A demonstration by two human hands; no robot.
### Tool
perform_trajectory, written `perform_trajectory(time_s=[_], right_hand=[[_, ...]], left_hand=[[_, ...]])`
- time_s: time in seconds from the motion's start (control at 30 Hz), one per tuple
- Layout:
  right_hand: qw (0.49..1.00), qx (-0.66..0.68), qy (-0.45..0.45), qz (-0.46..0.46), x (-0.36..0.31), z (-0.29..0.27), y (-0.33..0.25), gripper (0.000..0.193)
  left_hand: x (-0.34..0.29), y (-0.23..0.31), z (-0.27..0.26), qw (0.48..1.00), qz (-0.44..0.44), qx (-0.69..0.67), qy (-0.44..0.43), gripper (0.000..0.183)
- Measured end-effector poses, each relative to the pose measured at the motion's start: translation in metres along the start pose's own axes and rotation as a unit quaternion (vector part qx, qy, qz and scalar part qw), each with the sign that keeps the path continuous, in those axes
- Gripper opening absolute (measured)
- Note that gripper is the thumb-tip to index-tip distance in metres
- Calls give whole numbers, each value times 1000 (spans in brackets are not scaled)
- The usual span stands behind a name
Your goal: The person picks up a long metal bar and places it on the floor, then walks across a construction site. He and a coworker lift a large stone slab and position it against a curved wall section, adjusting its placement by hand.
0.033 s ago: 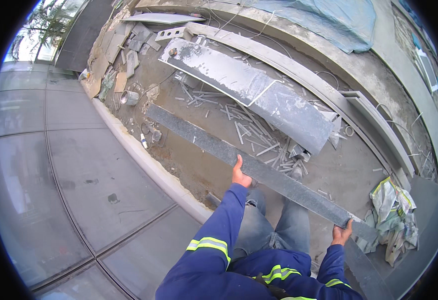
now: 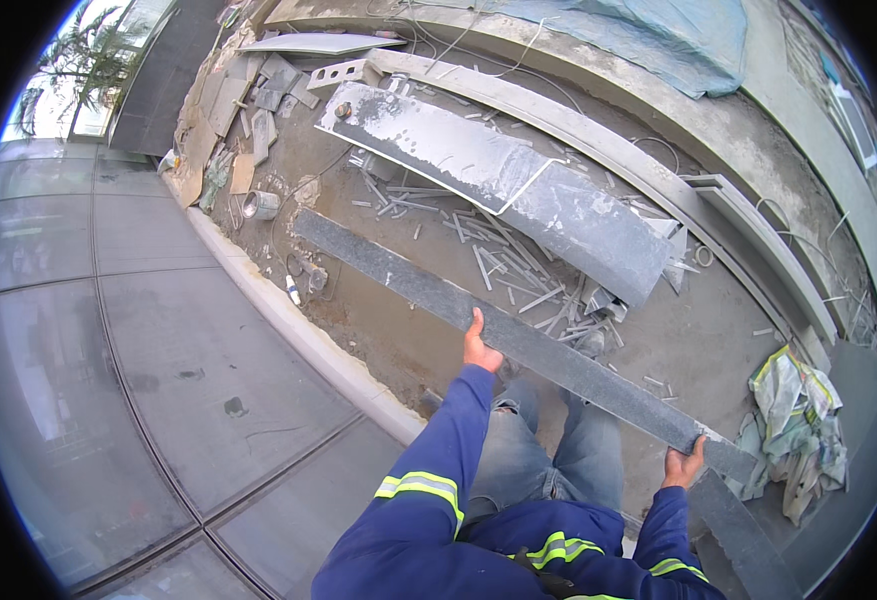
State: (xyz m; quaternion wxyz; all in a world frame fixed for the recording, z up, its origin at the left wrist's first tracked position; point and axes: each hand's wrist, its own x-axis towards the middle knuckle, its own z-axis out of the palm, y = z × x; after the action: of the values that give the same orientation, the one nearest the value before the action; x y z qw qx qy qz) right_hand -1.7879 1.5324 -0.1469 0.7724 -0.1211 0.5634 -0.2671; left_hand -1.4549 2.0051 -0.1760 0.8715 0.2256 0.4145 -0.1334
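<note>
A long, narrow strip of dark grey stone (image 2: 568,364) runs slantwise before my legs, from the far left down to the near right. My left hand (image 2: 481,343) grips its near edge around the middle, thumb laid on top and the other fingers hidden beneath. Close to the right end, my right hand (image 2: 684,464) holds the same edge, also thumb up. Below my right hand another grey strip (image 2: 743,535) slants toward the lower edge of the picture. Beyond the held strip lies a wide grey slab (image 2: 578,225) with a white-dusted left part.
Thin stone offcuts (image 2: 508,255) litter the ground beside the slab. Crumpled whitish sacks (image 2: 793,430) lie at the right. A metal can (image 2: 260,205) and a small bottle (image 2: 292,290) are near the pale kerb (image 2: 298,330). Large grey tiles (image 2: 218,370) cover the left side.
The surroundings shift slightly in the picture as my head moves. Both hands keep their hold on the stone strip, which stays nearly where it was.
</note>
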Motion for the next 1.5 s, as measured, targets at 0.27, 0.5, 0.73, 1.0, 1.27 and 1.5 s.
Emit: perform_trajectory(time_s=[0.27,0.5,0.73,1.0,1.27,1.5], right_hand=[[998,34,35,-35,32,2,206,40],[994,101,-18,-39,89,47,364,39],[993,94,65,-34,132,77,489,41],[991,120,57,-11,165,116,555,42],[994,102,24,-20,183,146,549,40],[999,-13,25,19,203,182,521,52]], left_hand=[[143,92,1,961,82,189,186,86],[285,180,-26,976,48,185,108,88],[398,256,-52,968,40,226,104,85],[468,284,-39,959,27,257,117,83],[484,271,-20,946,52,270,170,73],[512,281,-22,944,54,277,168,69]])
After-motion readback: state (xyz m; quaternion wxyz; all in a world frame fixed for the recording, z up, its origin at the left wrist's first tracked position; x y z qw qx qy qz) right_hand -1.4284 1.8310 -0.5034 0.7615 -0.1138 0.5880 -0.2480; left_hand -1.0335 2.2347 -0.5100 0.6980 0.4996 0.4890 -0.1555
